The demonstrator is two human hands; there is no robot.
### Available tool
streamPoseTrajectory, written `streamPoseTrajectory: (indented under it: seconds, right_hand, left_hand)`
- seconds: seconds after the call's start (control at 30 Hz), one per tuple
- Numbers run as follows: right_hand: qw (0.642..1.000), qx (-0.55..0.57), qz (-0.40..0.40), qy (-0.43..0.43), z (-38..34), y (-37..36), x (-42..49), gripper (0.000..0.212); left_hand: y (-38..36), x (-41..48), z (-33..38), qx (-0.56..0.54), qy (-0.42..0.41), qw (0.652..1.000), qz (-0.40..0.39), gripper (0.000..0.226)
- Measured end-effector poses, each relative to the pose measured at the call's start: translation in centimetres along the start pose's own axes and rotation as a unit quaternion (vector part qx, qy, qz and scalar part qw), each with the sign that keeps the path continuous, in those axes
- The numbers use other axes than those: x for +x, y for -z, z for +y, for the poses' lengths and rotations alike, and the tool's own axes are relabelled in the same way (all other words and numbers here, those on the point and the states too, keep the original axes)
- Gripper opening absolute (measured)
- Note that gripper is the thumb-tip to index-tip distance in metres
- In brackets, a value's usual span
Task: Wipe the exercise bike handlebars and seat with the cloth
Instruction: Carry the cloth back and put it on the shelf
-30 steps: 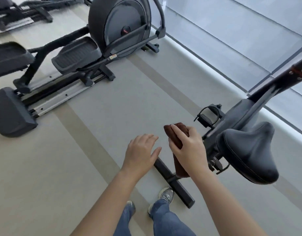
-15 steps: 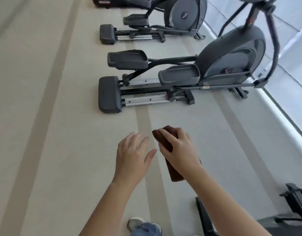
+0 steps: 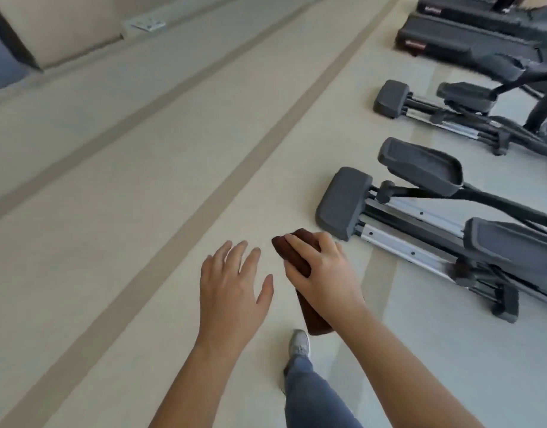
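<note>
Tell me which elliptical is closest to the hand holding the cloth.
The lowest elliptical, its grey end cap beside the right hand gripping the cloth; others sit farther.

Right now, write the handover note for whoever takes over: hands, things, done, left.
Left hand: open, holds nothing, in the air over the floor.
Right hand: grips the folded brown cloth, whose end hangs below the hand.
Things: the bike, with its handlebars and seat, is not in view; only elliptical trainers stand to the right.
Done: cloth in hand; this view shows no wiping.
Left: get to the bike, then wipe handlebars and seat.
</note>
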State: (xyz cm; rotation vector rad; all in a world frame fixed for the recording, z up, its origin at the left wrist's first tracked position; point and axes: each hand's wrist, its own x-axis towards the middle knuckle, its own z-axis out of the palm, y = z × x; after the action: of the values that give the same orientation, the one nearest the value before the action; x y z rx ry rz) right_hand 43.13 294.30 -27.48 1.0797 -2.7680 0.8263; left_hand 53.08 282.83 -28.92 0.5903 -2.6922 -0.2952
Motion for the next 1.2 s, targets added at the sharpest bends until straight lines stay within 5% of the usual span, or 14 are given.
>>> streamPoseTrajectory:
  seconds: [0.43,0.77,1.2]
  right_hand:
    - [0.991,0.050,-0.006,0.122,-0.3,-6.1,30.4,0.039]
    - [0.978,0.094,-0.035,0.183,-6.0,-13.3,45.7,0.040]
    - [0.969,0.062,-0.086,0.223,-20.9,-28.0,70.4,0.042]
  left_hand:
    - [-2.1,26.1,-9.7,0.071,0.116,0.988,0.073,0.041]
    - [-2.8,36.5,-19.8,0.092,0.219,0.967,0.090,0.042]
    - [-2.8,55.3,-44.3,0.071,0.262,0.957,0.104,0.039]
